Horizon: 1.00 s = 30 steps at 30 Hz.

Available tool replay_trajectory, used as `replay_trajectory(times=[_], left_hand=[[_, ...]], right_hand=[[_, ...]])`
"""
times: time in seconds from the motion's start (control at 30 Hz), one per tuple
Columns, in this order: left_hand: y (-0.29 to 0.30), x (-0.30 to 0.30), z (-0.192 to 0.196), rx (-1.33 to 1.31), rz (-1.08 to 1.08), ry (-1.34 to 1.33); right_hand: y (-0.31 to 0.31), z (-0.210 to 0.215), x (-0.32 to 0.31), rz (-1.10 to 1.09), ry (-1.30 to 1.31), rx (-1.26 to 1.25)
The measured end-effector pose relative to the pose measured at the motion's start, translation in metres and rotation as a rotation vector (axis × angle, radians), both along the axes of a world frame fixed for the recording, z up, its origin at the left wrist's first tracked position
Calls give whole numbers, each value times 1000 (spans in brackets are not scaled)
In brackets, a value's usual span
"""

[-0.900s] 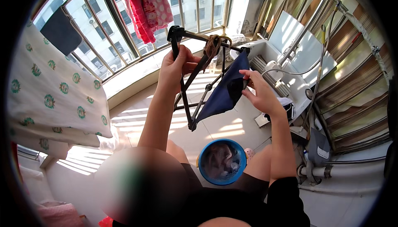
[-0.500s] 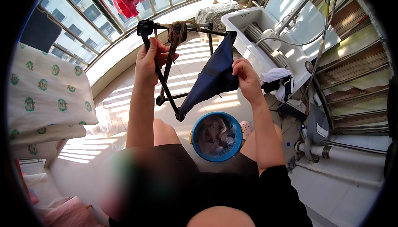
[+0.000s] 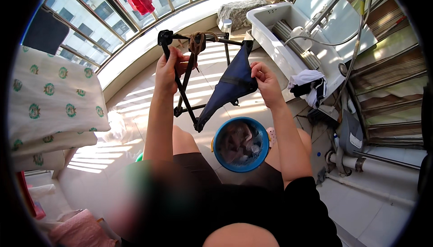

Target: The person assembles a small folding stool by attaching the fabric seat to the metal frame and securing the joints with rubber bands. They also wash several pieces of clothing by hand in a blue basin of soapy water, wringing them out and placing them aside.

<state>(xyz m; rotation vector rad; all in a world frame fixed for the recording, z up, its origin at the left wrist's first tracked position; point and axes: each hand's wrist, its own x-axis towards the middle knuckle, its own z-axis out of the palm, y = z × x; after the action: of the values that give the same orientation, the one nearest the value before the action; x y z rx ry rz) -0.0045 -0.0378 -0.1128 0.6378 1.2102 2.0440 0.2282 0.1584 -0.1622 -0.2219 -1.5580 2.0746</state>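
Note:
A folding stool [image 3: 223, 84] with a black tubular frame and a dark blue cloth seat is held up in front of me, partly unfolded. My left hand [image 3: 168, 69] is closed round one black leg near the frame's upper left corner. Close to that corner, a brown cord [image 3: 197, 42] is looped over the frame. On the other side, my right hand [image 3: 266, 84] pinches the right edge of the blue cloth, which hangs slanting down to the frame's lower corner. Just below the stool, between my knees, stands a blue bucket [image 3: 241, 167] holding wet cloth in sudsy water.
At the right is a white sink [image 3: 257, 19] with a hose, and a white and black cloth [image 3: 309, 84] lies on its near edge. A rock [image 3: 239, 11] sits by the window. Patterned fabric [image 3: 58, 93] hangs at the left; a brush [image 3: 325, 114] and pipes are low right.
The stool and both hands sit slightly further right in the picture, as does most of the surroundings. Each hand keeps its hold, and the stool's shape looks nearly unchanged.

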Motion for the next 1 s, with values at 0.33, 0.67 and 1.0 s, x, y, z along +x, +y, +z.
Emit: replay_trajectory(times=[0.33, 0.67, 1.0], left_hand=[[-4, 8, -6, -61, 2, -7], [-5, 12, -4, -47, 15, 5], [-5, 10, -11, -45, -8, 33]], right_hand=[[-10, -10, -10, -28, -46, 8], [-8, -14, -12, -9, 4, -36], [-6, -26, -16, 6, -11, -69]])
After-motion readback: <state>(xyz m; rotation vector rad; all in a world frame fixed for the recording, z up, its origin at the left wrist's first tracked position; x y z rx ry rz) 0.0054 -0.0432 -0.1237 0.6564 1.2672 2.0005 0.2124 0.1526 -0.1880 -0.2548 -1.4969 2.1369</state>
